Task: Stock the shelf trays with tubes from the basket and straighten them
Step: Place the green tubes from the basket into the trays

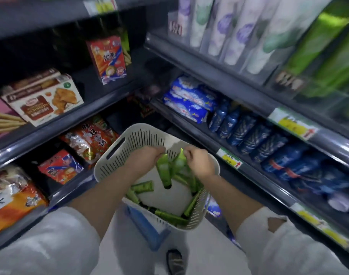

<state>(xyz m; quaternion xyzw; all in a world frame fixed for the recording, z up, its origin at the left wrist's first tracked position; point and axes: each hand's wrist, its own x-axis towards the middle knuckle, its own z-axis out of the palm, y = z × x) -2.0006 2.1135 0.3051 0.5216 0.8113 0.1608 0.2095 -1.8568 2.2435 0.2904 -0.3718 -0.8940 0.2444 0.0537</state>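
Two hands are reaching into the white slotted plastic basket (128, 141), which is sitting near the person in the gap between the left and right shelf runs, on a blue stand (147, 229).

To the left, the left hand (147, 161) is curling its fingers round the flat end of one long green plastic tube (165, 175), which is dangling cap-down over the basket floor. Gripped only by that thin end, it is likely to swing and slip free when lifted.

Just to the right, the right hand (199, 162) is clamping a bunch of green tubes (180, 160) from above. A loosely caught tube could be sliding out of the bundle on the way to the shelf, dropping back among the loose green tubes (142, 187) or onto the floor. Tugging the bunch against the far wall could also be tipping the basket off its narrow stand.

Far right, the clear-fronted shelf trays (288, 76) holding tall green packs (328, 56) are smearing with motion blur, so I cannot tell whether any slot is free.

Both sets of fingertips are hiding under the knuckles, and the number of tubes in the bunch is unclear. The stand is mostly covered by the basket, and the tube labels are too blurred to read.
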